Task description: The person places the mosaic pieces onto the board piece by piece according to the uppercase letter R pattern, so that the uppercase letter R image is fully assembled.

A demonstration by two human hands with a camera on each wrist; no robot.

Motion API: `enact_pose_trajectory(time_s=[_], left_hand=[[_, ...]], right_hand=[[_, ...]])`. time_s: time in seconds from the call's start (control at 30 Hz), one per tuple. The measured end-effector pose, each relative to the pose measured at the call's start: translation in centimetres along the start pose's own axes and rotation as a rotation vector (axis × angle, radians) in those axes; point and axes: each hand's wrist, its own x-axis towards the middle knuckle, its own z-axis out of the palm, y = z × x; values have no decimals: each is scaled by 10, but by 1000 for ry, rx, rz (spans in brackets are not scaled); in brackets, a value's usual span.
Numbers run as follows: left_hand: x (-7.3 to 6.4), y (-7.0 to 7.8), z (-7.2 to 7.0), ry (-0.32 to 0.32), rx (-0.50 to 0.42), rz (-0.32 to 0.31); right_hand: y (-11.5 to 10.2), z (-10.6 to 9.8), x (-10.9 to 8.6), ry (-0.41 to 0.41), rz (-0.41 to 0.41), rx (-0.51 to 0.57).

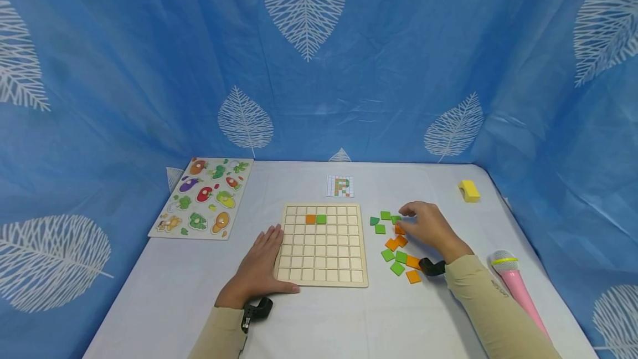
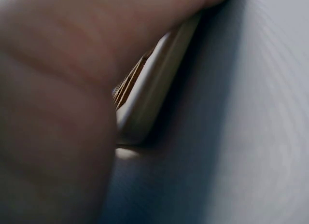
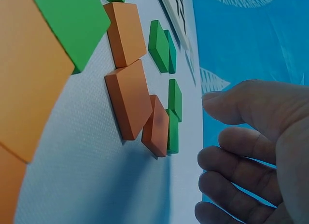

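Observation:
A pale wooden grid board (image 1: 365, 259) lies flat on the white table, with an orange tile (image 1: 311, 219) and a green tile (image 1: 321, 219) side by side in its second row. My left hand (image 1: 261, 265) rests along its left edge, fingers extended and thumb at the bottom edge. In the left wrist view, the hand (image 2: 63, 98) hides most of the board's side. My right hand (image 1: 431, 229) hovers over scattered loose tiles, near an orange tile (image 1: 399, 229). In the right wrist view, this hand's (image 3: 246, 166) thumb and loosely bent fingers stand apart, with nothing between them.
A small card with a coloured R pattern (image 1: 341, 186) lies behind the board. At the left is a vegetable puzzle board (image 1: 209, 235). On the right lie a yellow arch block (image 1: 469, 191) and a pink toy microphone (image 1: 520, 292). Blue leaf-print cloth (image 1: 319, 109) surrounds the table.

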Motion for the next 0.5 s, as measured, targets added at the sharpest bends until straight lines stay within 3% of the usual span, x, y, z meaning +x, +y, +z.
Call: enact_pose_trajectory(time_s=[0.5], left_hand=[[0,0,-1,-16,6,-5]], right_hand=[[-2,2,0,-3,3,4]])
